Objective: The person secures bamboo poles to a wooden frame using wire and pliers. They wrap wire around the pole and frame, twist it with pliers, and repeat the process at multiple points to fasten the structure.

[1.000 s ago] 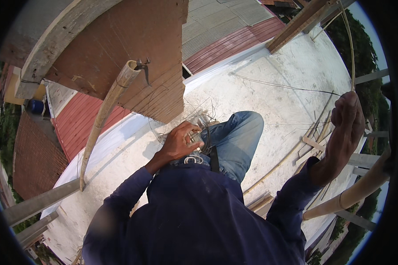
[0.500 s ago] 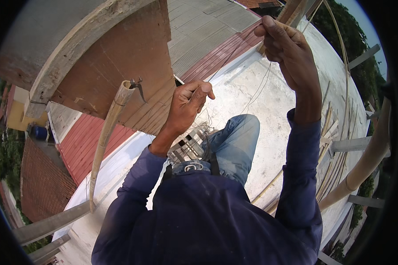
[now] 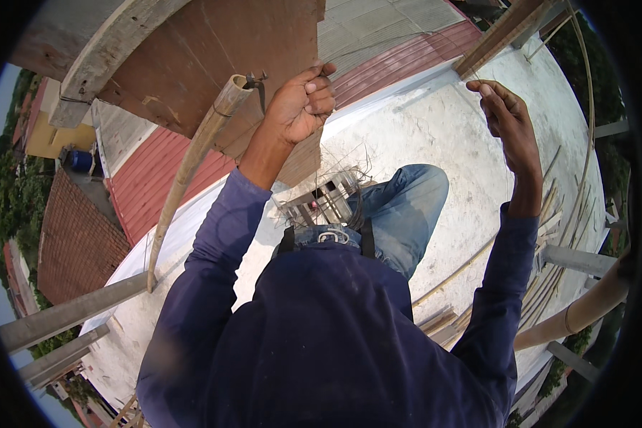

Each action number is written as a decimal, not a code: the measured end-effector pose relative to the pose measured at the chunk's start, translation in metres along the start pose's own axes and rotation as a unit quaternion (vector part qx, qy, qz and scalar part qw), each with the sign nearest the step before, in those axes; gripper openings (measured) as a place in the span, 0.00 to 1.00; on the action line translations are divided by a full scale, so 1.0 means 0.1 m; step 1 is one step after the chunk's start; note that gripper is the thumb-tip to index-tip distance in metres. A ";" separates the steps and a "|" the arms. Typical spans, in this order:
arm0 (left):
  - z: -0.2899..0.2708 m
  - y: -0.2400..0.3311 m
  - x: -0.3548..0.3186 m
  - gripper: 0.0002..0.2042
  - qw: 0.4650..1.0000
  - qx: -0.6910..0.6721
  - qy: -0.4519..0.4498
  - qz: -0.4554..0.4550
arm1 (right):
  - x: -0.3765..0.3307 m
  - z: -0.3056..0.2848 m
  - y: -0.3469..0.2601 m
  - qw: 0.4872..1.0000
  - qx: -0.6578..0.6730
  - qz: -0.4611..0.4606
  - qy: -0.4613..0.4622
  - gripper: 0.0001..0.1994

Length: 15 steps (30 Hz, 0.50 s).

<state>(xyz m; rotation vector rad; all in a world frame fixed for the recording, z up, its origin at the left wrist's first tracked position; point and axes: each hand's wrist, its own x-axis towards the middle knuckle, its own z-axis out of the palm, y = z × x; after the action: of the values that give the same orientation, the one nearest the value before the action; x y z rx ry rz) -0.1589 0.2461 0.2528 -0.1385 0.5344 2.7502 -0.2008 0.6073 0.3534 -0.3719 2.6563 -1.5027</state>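
Note:
My left hand [image 3: 304, 104] is raised beside the brown wooden panel, its fingers curled closed on a thin wire [image 3: 429, 32]. The wire bows across the gap toward my right hand [image 3: 506, 121], whose thumb and forefinger pinch it. A thin strand also hangs below the right hand. Just left of my left hand stands a bamboo pole [image 3: 192, 157] with an open hollow top. A dark metal tool [image 3: 260, 89] hooks over its rim; its kind is unclear. Tangled wire ends [image 3: 360, 167] stick out near a slatted metal thing [image 3: 321, 200] by my waist.
The brown panel [image 3: 214, 64] with a concrete-like edge fills the upper left. Below me spreads a pale, rough surface [image 3: 435, 135]. Bamboo strips [image 3: 542, 285] lie at right, near a thick curved pole [image 3: 578, 314]. A wooden post [image 3: 503, 39] rises at upper right; roofs lie beyond.
My left hand has risen, closer to the panel and the pole top. The right hand has moved down and right, away from the wooden post. The view has shifted slightly.

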 end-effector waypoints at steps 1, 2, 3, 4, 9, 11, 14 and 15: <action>-0.03 -0.02 0.02 0.11 1.000 -0.003 0.006 -0.003 | -0.01 0.00 0.01 1.000 0.002 0.001 0.001 0.22; -0.06 -0.04 0.03 0.11 1.000 -0.007 0.011 -0.004 | -0.01 0.01 0.02 1.000 0.001 -0.007 -0.003 0.22; -0.09 -0.06 0.04 0.11 1.000 -0.012 0.004 -0.006 | -0.01 0.02 0.04 1.000 0.006 0.003 0.001 0.22; -0.12 -0.07 0.05 0.11 1.000 -0.010 0.011 -0.006 | -0.01 0.03 0.05 1.000 0.009 0.003 0.002 0.22; -0.07 -0.05 -0.01 0.12 0.999 0.015 0.044 0.020 | 0.02 0.09 0.21 1.000 0.025 -0.019 0.005 0.23; 0.07 0.04 -0.16 0.13 0.983 0.143 0.066 0.092 | 0.06 0.05 0.31 0.998 -0.021 -0.047 0.041 0.21; 0.36 0.21 -0.42 0.16 0.924 0.323 0.122 0.163 | 0.18 -0.08 0.45 0.975 -0.140 -0.077 0.155 0.21; 0.46 0.26 -0.50 0.18 0.910 0.367 0.096 0.169 | 0.23 -0.12 0.48 0.965 -0.151 -0.075 0.200 0.22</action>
<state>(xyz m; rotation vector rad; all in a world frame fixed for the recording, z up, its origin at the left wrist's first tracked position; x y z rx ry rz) -0.1219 0.2255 0.3123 -0.1386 1.7384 2.6389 -0.2335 0.6359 0.3204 -0.3210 3.2618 -1.3243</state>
